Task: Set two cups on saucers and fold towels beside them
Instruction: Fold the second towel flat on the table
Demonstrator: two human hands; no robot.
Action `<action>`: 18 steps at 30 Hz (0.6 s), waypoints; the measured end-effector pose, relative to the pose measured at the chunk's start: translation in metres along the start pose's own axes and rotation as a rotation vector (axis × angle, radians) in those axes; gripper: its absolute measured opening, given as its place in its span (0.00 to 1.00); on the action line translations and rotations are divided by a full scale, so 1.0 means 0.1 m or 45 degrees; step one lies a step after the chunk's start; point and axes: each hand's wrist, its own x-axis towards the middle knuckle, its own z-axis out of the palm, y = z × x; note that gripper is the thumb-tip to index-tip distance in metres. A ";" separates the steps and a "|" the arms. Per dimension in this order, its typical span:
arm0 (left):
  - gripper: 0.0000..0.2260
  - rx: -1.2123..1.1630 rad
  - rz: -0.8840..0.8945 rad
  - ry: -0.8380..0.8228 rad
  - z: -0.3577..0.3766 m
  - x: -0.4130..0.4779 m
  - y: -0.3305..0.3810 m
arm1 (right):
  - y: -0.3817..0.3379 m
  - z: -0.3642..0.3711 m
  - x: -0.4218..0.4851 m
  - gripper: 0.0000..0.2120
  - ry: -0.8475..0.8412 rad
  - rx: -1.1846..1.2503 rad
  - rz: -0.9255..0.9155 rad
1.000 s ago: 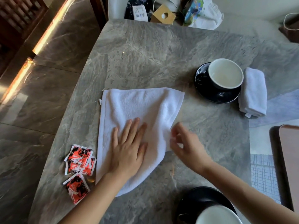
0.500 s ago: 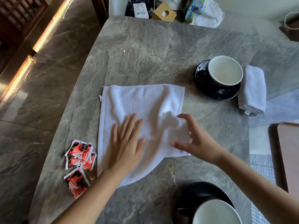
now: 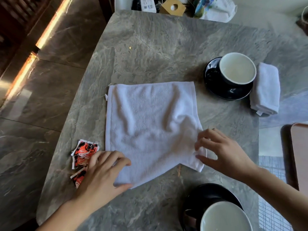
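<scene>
Left hand (image 3: 103, 174) is shifting from the middle of the towel (image 3: 150, 124) to grip a near corner; right hand (image 3: 223, 154) is pinching the other. Likely soft and limp, it is lying on the desk (image 3: 150, 55).

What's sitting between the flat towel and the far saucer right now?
Nothing. The head view shows only bare marble table between the flat towel and the far saucer.
</scene>
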 end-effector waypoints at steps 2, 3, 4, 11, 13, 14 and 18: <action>0.27 0.034 0.008 -0.063 -0.02 -0.01 0.03 | 0.06 0.04 -0.06 0.17 -0.157 -0.103 -0.009; 0.28 0.038 0.014 -0.084 -0.02 -0.02 0.04 | 0.08 0.06 -0.08 0.20 -0.207 -0.120 0.007; 0.26 0.031 0.020 -0.090 -0.02 -0.03 0.04 | 0.08 0.07 -0.09 0.21 -0.228 -0.125 0.027; 0.12 -0.049 0.050 0.093 -0.02 -0.03 -0.04 | 0.06 0.10 -0.14 0.28 -0.236 -0.228 0.000; 0.19 -0.063 0.035 0.128 -0.02 -0.01 -0.02 | 0.08 0.12 -0.14 0.25 -0.231 -0.231 -0.009; 0.21 -0.077 0.020 0.149 -0.03 0.01 -0.02 | 0.08 0.12 -0.13 0.23 -0.212 -0.217 -0.016; 0.07 -0.190 -0.050 0.249 -0.14 0.06 -0.04 | 0.12 0.13 -0.13 0.07 -0.029 -0.131 -0.013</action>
